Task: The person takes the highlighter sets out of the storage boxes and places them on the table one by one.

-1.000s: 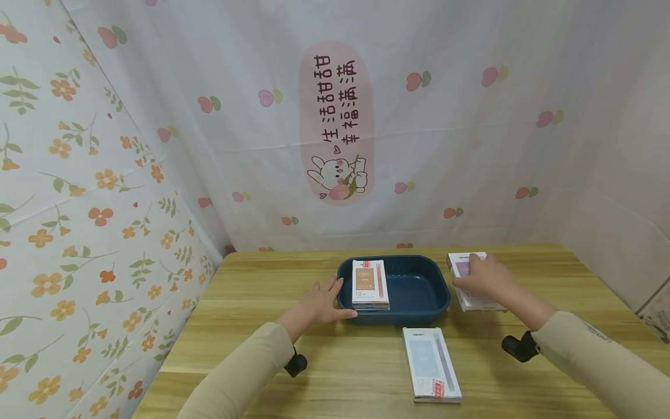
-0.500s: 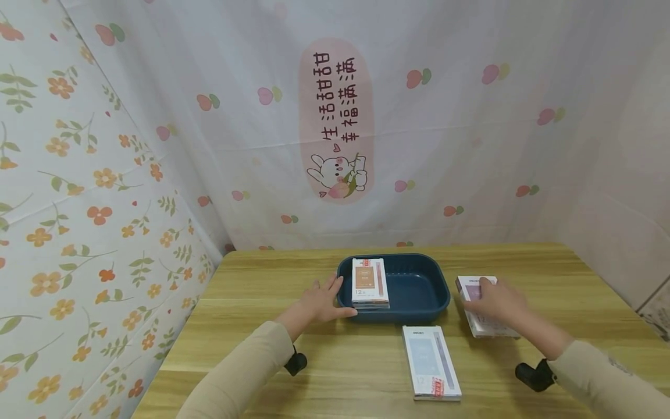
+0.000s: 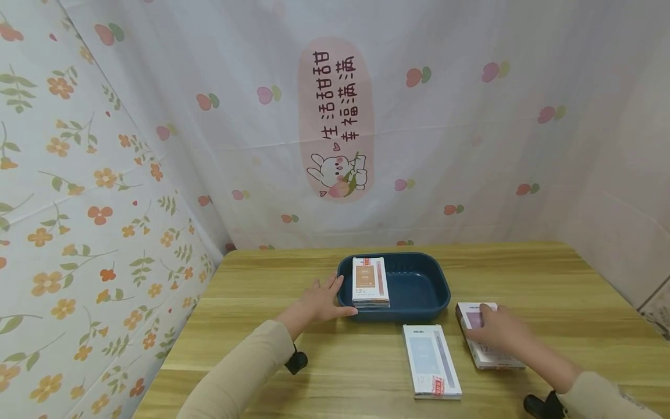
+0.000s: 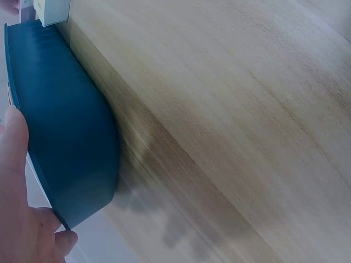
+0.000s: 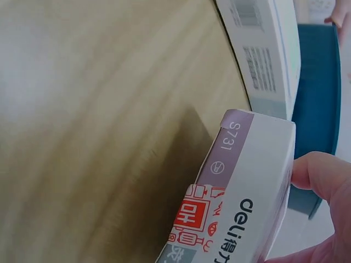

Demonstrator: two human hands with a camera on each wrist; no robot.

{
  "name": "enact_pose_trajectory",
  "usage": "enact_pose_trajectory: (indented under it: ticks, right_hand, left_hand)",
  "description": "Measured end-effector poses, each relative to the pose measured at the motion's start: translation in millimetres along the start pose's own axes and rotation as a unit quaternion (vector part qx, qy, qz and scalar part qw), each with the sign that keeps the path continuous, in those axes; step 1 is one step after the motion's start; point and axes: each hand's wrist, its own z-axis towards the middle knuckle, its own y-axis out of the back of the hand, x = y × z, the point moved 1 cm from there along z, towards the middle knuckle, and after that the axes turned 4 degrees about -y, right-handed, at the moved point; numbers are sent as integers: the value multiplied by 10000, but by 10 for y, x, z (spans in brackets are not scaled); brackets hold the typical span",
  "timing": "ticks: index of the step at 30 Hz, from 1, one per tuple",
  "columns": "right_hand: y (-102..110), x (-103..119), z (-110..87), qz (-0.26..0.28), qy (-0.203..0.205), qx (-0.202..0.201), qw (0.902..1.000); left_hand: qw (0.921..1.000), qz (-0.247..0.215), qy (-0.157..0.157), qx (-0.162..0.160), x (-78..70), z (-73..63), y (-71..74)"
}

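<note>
My left hand (image 3: 320,301) grips the left front corner of a dark blue plastic tray (image 3: 419,317), thumb along the front rim and fingers at the left side. In the left wrist view the fingertips bend over the edge of the tray (image 4: 71,126). Inside, at the left, lies a white pen box (image 3: 370,282) with an orange-brown label. My right hand (image 3: 502,334) holds a white pen box with a purple label (image 5: 258,175) by its sides, right of the tray. That box is marked deli and S731, its end close over the table.
Another white pen box (image 3: 430,361), with a pale blue label, lies flat on the wooden table (image 3: 345,378) in front of the tray, just left of the held box. A patterned curtain (image 3: 251,145) hangs behind the table and along its left side.
My right hand has brought the purple-labelled pen box toward the front of the table, from beside the tray to beside the pale blue one. The left hand and tray have stayed in place.
</note>
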Motion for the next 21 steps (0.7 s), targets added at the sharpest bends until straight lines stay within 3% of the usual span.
enact_pose_trajectory:
  ticks: [10, 21]
  right_hand:
    - [-146, 19, -117, -4, 54, -25, 10000]
    - [-209, 27, -215, 71, 177, -314, 9993]
  left_hand:
    - [10000, -72, -9, 34, -16, -3, 23]
    - [10000, -33, -23, 20, -19, -24, 26]
